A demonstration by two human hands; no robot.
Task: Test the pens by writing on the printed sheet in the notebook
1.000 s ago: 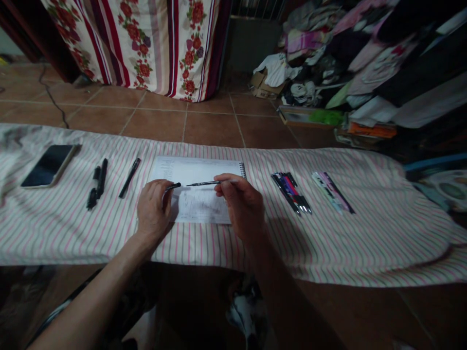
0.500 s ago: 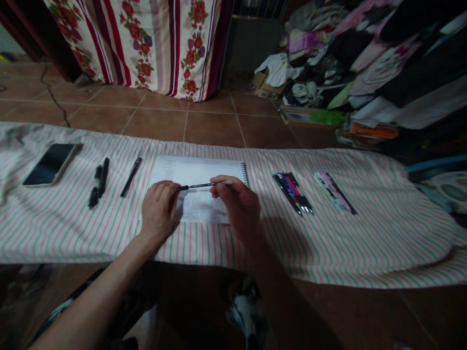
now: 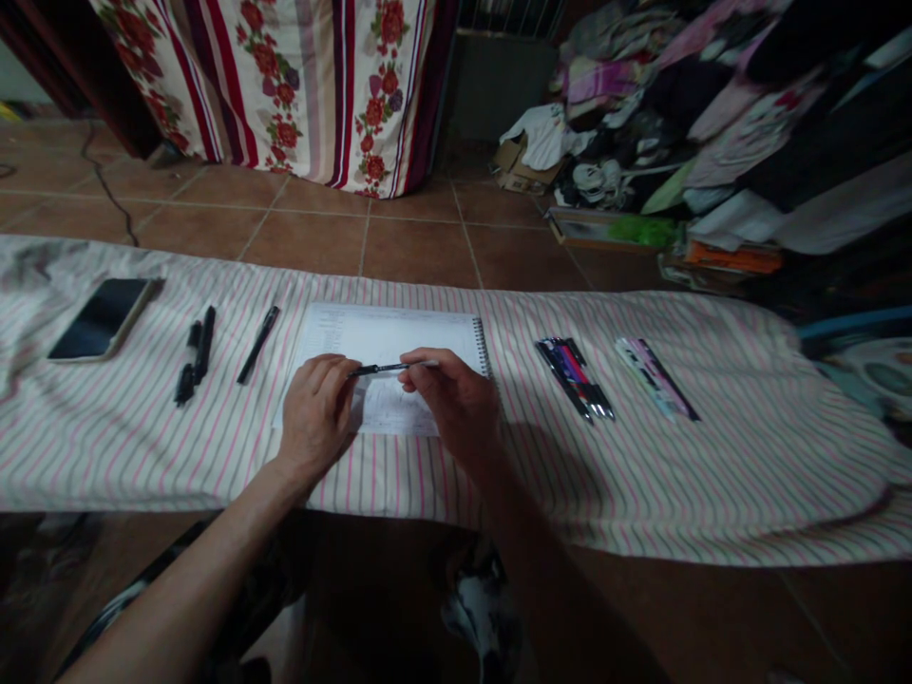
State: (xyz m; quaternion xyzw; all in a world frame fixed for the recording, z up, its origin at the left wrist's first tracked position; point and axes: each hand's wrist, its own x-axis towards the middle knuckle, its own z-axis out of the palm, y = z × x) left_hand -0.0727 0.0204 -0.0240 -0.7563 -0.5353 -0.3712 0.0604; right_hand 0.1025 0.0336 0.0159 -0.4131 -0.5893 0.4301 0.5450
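A slim black pen [image 3: 387, 367] with a pale far end is held level above a spiral notebook [image 3: 399, 329] with a written page. My left hand [image 3: 317, 410] closes its fingertips on the pen's dark left end, partly hiding it. On the other side, my right hand [image 3: 460, 401] pinches the pen near its pale right end between thumb and fingers. Whether the pen is one piece or two parts fitted together is too small to tell. Both wrists hang over the near edge of the notebook.
Left of the notebook lie a single black pen [image 3: 257, 346], a few black pens [image 3: 203, 344] and a phone [image 3: 104, 320]. To the right are a cluster of dark and coloured pens [image 3: 574, 378] and a group of pastel pens [image 3: 656, 378]. A striped cloth [image 3: 456, 484] covers the surface.
My hands have come closer together, and the visible stretch of pen between them is shorter. My right hand has shifted left, my left hand slightly right.
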